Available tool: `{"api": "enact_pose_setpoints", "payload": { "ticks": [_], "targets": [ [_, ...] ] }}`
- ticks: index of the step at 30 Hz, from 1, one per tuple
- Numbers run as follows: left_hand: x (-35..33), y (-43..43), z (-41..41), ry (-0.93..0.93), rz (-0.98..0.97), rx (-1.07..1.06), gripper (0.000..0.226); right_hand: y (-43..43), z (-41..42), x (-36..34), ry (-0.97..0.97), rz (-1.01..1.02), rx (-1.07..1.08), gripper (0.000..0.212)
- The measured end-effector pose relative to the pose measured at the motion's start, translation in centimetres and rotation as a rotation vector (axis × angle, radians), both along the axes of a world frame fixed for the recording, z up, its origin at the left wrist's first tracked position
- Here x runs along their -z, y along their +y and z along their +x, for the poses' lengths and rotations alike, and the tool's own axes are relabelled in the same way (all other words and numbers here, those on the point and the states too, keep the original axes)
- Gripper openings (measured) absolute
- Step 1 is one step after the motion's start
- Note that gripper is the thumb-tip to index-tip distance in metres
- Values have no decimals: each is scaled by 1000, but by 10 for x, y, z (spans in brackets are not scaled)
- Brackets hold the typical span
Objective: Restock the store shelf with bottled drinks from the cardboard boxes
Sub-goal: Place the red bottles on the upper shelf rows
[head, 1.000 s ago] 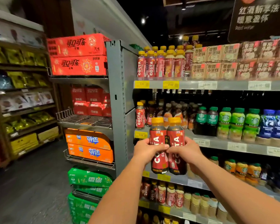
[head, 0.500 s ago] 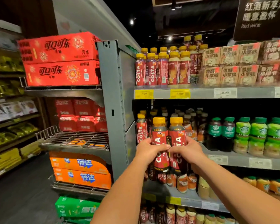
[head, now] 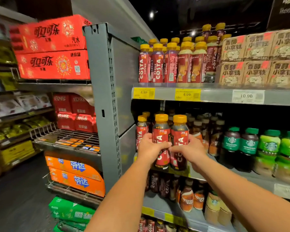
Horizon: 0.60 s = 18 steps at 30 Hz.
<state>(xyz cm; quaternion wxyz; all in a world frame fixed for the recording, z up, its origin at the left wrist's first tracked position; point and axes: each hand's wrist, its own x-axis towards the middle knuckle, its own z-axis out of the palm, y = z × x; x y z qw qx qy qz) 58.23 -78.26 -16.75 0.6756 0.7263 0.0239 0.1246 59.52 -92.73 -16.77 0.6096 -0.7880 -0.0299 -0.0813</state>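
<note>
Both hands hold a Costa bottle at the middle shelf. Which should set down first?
Left, probably. The left hand holds the left bottle beside the matching shelved Costa bottle at the shelf's left end; the right hand holds the right bottle before different brown bottles.

Two bare forearms end in a bare left hand and right hand.

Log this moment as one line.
step: shelving | left hand: grips left bottle | right hand: grips right bottle | bottles: upright, side by side, at middle shelf front edge
</note>
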Motion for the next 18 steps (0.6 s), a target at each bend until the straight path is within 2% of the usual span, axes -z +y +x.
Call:
{"api": "enact_pose_setpoints", "payload": {
  "ticks": [8, 14, 18],
  "targets": [
    [6, -7, 34, -62, 36, -128, 36, -1, 46, 10, -30, 23, -16, 59],
    [15, -3, 74, -125, 99, -197, 30, 14, 83, 20, -42, 85, 27, 51],
    [25, -1, 96, -157, 97, -239, 32, 21, 99, 26, -93, 33, 55, 44]
  ]
}}
